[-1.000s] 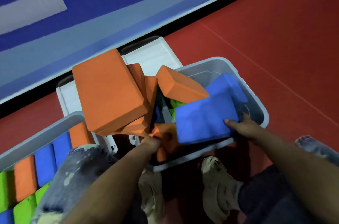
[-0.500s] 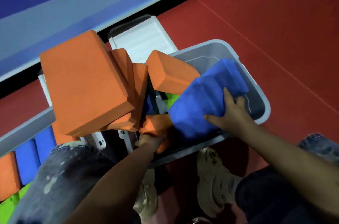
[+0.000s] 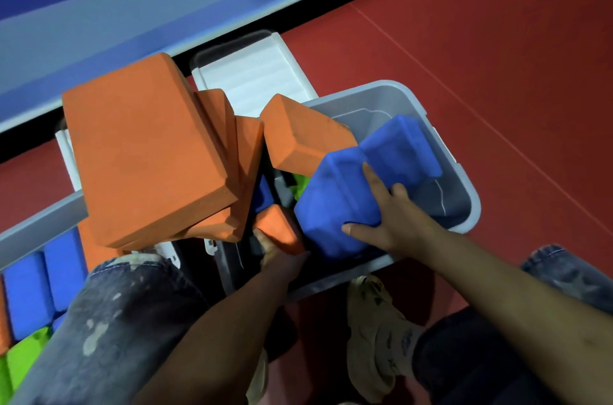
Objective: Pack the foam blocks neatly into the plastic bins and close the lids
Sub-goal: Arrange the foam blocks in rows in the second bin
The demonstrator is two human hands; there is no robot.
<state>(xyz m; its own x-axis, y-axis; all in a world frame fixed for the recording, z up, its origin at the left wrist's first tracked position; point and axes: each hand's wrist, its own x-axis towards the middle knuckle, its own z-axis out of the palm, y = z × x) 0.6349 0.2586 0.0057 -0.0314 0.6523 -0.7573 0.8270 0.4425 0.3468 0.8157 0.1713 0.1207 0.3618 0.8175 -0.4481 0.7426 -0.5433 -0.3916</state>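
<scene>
We see two grey plastic bins, the nearer grey bin holding two blue foam blocks, our right hand spread gripping them, our left hand curled round one orange block at its near wall, four orange blocks piled at its left rim.

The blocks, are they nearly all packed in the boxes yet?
Not yet. The bin on the left already has blue, orange and green blocks standing in neat rows. The bin in front is still a jumble: the right hand grips a blue block, the left hand an orange block, and other orange blocks stick up high. The white lid still lies behind it, so closing is left.
</scene>
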